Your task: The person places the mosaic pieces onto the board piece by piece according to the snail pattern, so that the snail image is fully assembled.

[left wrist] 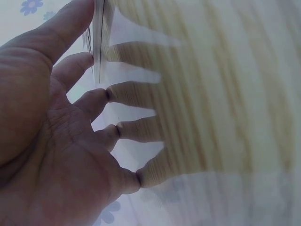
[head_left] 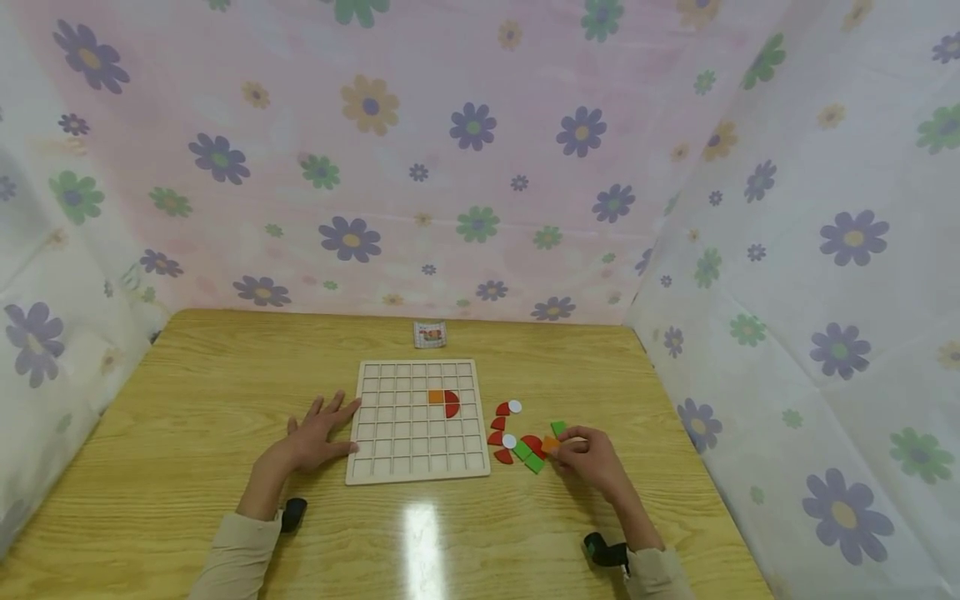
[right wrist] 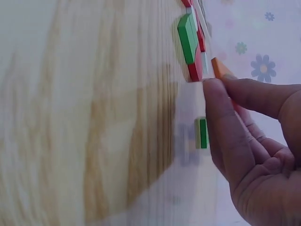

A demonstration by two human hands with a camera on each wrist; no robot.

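Note:
A pale wooden grid board (head_left: 416, 458) lies on the table. Set in its cells are an orange square tile (head_left: 436, 397) and two red quarter-circle tiles (head_left: 452, 404) side by side. My left hand (head_left: 309, 442) rests at the board's left edge with fingers spread, thumb and fingertip touching the rim. Right of the board, my right hand (head_left: 592, 457) pinches another orange tile (right wrist: 220, 69) between thumb and fingers, just above the table. Close to that hand lie green tiles (head_left: 534, 463) and a red piece (head_left: 531, 443); one green tile (right wrist: 202, 133) lies apart from the others.
Between the board and my right hand lie several loose red quarter-circles (head_left: 503, 457) and two white round tiles (head_left: 514, 407). A small picture card (head_left: 430, 335) sits behind the board, near the far edge of the wooden table (head_left: 225, 400). Flowered cloth walls (head_left: 420, 275) stand around it.

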